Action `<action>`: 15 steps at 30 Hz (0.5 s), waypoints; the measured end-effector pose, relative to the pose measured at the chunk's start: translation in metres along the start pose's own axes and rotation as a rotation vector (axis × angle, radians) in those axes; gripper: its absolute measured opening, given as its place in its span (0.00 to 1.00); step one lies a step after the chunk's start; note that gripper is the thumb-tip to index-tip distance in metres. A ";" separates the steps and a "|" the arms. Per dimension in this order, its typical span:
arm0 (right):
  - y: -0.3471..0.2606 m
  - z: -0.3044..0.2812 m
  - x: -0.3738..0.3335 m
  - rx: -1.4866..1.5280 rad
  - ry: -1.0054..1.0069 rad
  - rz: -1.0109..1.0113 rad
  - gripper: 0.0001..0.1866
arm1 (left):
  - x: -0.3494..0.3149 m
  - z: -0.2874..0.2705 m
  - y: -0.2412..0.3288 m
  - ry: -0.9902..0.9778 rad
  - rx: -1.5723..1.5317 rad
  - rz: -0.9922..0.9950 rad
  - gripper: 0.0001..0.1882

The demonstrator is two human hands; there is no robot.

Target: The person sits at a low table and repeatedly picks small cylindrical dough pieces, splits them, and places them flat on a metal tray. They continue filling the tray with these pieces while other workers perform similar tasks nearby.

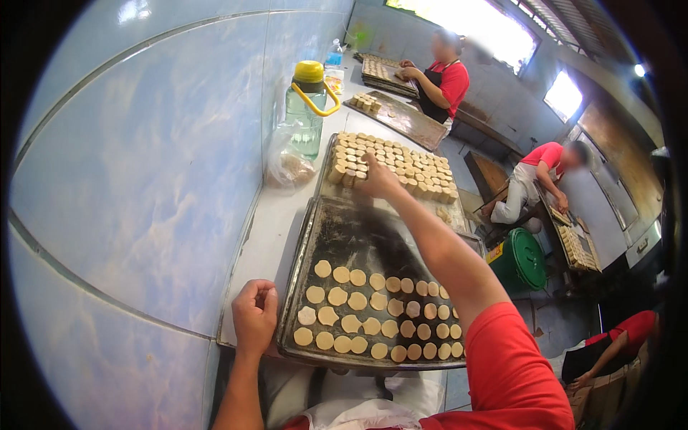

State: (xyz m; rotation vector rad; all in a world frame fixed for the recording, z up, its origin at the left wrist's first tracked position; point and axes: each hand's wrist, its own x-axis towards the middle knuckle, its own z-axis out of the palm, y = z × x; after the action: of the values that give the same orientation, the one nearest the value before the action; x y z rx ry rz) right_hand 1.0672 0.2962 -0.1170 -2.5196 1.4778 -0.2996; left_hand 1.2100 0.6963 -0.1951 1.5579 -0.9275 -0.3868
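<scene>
My right hand (378, 179) reaches across to the near left edge of a batch of small dough pieces (401, 161), thumb and fingers closed about a piece there. The pieces stand tightly packed in rows on the farther tray (459, 215). Nearer me lies a dark, worn baking tray (351, 222), with several rows of flat round dough discs (356, 301) on its near half and bare metal beyond. Left of this tray, my left hand (256, 315) is curled into a loose fist; its inside is hidden.
A large jug with a yellow lid (307, 107) and a plastic bag of brown stuff (289, 170) stand against the tiled wall (165, 158). Farther trays (408, 118) line the table. Three people in red work around the room. A green lidded bin (527, 258) stands at right.
</scene>
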 end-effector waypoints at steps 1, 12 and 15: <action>0.002 0.010 -0.001 0.024 0.046 -0.040 0.30 | 0.000 0.000 0.000 -0.005 0.000 -0.002 0.05; 0.020 0.004 -0.006 -0.017 -0.012 0.048 0.28 | -0.002 0.000 -0.019 0.013 0.014 0.100 0.04; 0.038 -0.022 -0.031 0.795 -0.227 0.143 0.20 | 0.013 -0.002 -0.012 -0.034 0.003 -0.045 0.05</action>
State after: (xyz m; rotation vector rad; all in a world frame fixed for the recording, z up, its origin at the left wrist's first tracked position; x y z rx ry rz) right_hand 1.0148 0.3040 -0.1082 -1.7440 1.1338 -0.4501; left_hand 1.2235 0.6871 -0.2022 1.5817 -0.9207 -0.4454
